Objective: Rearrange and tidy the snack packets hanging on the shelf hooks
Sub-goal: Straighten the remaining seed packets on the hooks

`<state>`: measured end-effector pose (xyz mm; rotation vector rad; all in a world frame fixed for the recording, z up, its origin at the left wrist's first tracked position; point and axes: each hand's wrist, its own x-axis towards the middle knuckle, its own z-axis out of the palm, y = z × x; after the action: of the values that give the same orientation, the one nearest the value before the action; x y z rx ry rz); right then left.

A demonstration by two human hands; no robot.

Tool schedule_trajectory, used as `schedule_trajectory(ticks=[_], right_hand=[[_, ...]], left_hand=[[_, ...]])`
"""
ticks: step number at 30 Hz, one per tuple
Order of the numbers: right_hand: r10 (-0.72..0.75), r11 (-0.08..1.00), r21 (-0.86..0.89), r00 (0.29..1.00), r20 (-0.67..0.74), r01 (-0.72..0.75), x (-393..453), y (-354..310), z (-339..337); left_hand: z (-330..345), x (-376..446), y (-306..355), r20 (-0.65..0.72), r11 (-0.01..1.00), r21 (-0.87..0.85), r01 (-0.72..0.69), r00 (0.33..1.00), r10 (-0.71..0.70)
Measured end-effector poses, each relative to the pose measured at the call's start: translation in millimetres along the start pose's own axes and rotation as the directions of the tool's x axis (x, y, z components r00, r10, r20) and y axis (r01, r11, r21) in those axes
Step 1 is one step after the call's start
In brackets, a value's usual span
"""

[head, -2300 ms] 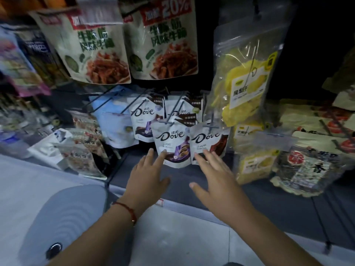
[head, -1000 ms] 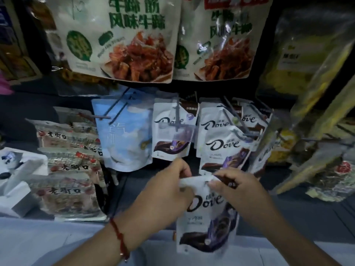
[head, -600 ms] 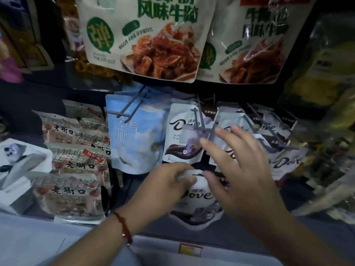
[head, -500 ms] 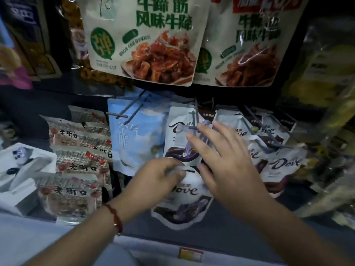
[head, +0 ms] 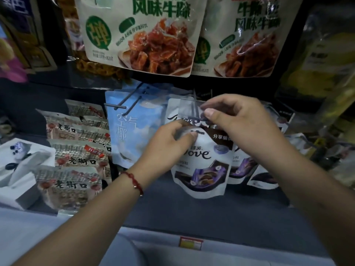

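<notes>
We see the left hand (head: 169, 143) pinching the top of a white Dove packet (head: 201, 164), its grip clamped on the upper edge just below the metal hook (head: 195, 106). The right hand (head: 242, 123) pinches the clear tag (head: 189, 109) at the tip of that hook, beside a blue packet (head: 130, 129). More Dove packets (head: 242, 167) hang behind the right wrist.

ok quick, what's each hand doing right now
left hand: pinching the top of the Dove packet
right hand: pinching the clear tag at the hook's tip
</notes>
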<state>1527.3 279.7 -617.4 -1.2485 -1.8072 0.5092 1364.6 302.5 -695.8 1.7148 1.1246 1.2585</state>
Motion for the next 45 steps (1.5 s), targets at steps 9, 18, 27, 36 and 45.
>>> schedule_trajectory(ticks=[9, 18, 27, 36, 45], right_hand=[[0.027, 1.0, 0.014, 0.999, -0.029, -0.027, -4.3, -0.8, 2.1], [0.006, 0.999, 0.048, 0.999, -0.038, -0.004, -12.6, 7.6, 4.6], [-0.004, 0.997, 0.076, 0.999, -0.046, 0.008, -21.9, 6.3, 5.3], [-0.123, 0.965, -0.22, 0.988, 0.092, 0.141, -50.3, 24.3, -2.7], [0.045, 0.836, -0.547, 0.984, 0.171, 0.057, -89.8, 74.1, -7.2]], left_hand=[[0.6, 12.1, -8.5, -0.184, 0.997, -0.078, 0.014, 0.983, -0.029], [7.8, 22.8, -12.9, -0.239, 1.0, -0.01, 0.009, 0.971, -0.011], [11.2, 42.4, -32.2, -0.346, 0.991, 0.131, -0.04, 0.935, 0.083], [6.9, -22.9, -63.3, 0.178, 0.361, 0.866, -0.346, 0.888, 0.424], [65.2, -26.6, -48.4, 0.229, 0.486, 0.81, -0.327, 0.94, 0.252]])
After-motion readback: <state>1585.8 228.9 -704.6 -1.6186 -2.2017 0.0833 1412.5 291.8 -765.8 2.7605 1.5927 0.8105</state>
